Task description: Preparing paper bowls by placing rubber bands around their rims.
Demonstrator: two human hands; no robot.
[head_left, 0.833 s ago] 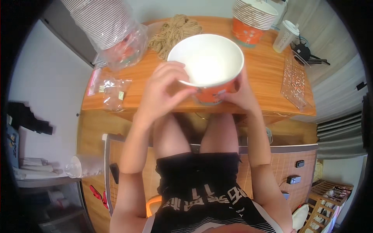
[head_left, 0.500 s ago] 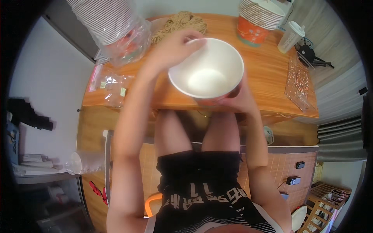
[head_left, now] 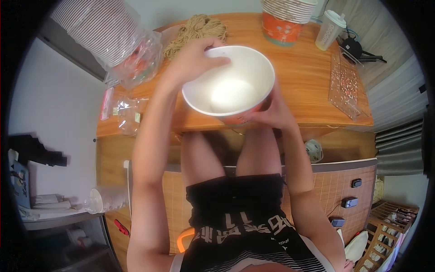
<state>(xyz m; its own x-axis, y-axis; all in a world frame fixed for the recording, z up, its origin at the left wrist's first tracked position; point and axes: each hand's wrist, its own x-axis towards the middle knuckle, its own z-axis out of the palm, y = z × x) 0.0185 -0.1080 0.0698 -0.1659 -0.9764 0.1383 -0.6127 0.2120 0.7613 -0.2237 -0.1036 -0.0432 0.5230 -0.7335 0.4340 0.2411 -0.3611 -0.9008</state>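
One paper tub point(head_left: 231, 93), left hand point(head_left: 197, 59) over rim, right hand point(head_left: 275, 112) apparently alongside

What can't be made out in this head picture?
Head view:
Fingertips of the right hand, thumb aside: behind the round white and orange paper bucket.
Tall clear plastic wrapped stack of paper buckets: top cut off by upper edge.
Bucket's far outer side: behind its wall.

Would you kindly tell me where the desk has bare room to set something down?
The widest bare patch of desk lies between the held paper bucket, orange bucket stack and speckled clear panel. Crowded: far left, with the plastic-wrapped bucket stack and tan yarn; far right, with the lidded cup and black device.
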